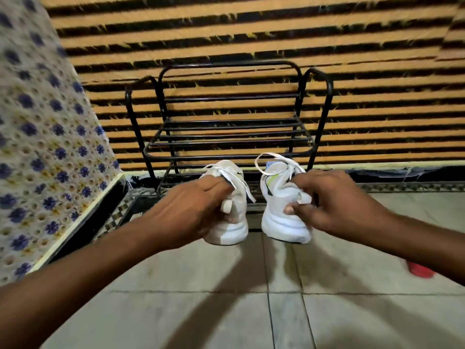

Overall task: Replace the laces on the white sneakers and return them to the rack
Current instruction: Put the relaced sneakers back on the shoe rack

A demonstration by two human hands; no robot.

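Obs.: the person holds one white sneaker per hand, heels toward the camera, toes pointing at the rack. The left hand grips the left sneaker at the collar, fingers curled into the opening and thumb under the heel tab. The right hand pinches the right sneaker the same way, thumb pressed on the heel. Both shoes sit just in front of the rack's lower tier and appear to be lifted off the tiled floor, though contact with it cannot be ruled out. White laces are threaded and looped on both, so the lacing step reads as done and the return step as in hand. A heel grip likely keeps the toes free to slide in first. The rack is black bar metal and both visible tiers carry nothing. Its low front bar is the one thing the soles must clear. Surroundings: an orange-and-black striped mat lies behind the rack, a flower-patterned cloth at left, and a red object on the floor at right, well apart from the path.
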